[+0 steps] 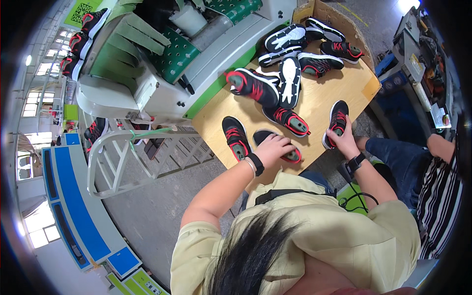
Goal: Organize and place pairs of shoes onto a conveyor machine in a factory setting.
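Observation:
On the near part of a light wooden tabletop [319, 96], my left hand [276, 150] is closed over a black sneaker [260, 135] with red trim, hiding its middle. A grey-green insert, probably a shoe last, shows at its heel. My right hand [345, 141] grips the heel end of another black sneaker [339, 114] with red laces and a white sole edge, its toe pointing away from me. Just left of my left hand stands a third such sneaker [233, 132], untouched. Farther off, another sneaker [287, 121] lies with its heel toward me.
Several more sneakers [289, 73] are heaped at the table's far side, some sole up, beside a cardboard wall [344, 12]. A machine with a green conveyor belt [172, 56] borders the far left. A white metal rack [115, 157] stands left; a person in stripes [440, 191] is close at right.

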The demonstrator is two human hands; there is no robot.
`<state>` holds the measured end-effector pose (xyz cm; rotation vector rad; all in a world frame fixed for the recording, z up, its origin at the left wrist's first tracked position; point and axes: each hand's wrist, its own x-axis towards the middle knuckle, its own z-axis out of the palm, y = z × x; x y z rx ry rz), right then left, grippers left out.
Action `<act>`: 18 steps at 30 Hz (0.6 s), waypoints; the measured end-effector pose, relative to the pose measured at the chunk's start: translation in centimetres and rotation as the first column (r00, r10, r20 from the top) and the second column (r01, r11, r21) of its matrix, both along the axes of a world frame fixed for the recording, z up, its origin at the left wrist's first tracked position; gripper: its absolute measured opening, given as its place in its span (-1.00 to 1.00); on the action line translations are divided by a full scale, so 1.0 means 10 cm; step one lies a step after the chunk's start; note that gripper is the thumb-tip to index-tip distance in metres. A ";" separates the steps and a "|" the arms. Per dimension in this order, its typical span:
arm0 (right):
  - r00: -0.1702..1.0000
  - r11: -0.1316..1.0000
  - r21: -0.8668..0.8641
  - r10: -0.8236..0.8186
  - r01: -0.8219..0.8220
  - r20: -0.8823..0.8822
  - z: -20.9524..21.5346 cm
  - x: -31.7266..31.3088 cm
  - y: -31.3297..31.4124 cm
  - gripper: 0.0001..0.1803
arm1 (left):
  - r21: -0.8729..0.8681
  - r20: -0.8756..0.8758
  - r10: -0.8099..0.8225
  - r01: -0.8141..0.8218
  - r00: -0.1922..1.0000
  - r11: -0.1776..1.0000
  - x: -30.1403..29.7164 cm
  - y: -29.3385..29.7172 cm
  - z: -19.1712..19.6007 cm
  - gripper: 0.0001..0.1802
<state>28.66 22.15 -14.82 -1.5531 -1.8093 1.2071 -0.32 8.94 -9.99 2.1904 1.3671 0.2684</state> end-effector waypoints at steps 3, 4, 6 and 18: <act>0.997 0.996 -0.063 0.064 -0.067 -0.053 0.10 -0.04 0.06 -0.04 | 0.076 -0.182 -0.163 0.180 0.970 0.981 -0.09 0.09 0.11 -0.49; 0.982 0.978 0.094 0.189 -0.186 -0.024 0.12 -0.11 0.08 -0.08 | 0.001 -0.161 -0.127 0.129 0.979 0.992 -0.15 0.10 0.15 -0.50; 0.970 0.979 0.053 0.202 -0.196 -0.136 0.13 -0.30 0.07 -0.15 | -0.336 0.081 -0.078 0.101 0.994 0.936 -0.27 0.34 0.26 -0.56; 0.989 0.990 -0.035 0.131 -0.134 -0.063 0.02 -0.70 0.06 0.06 | -0.299 0.201 0.886 -0.835 0.418 0.461 0.06 1.68 -0.30 0.19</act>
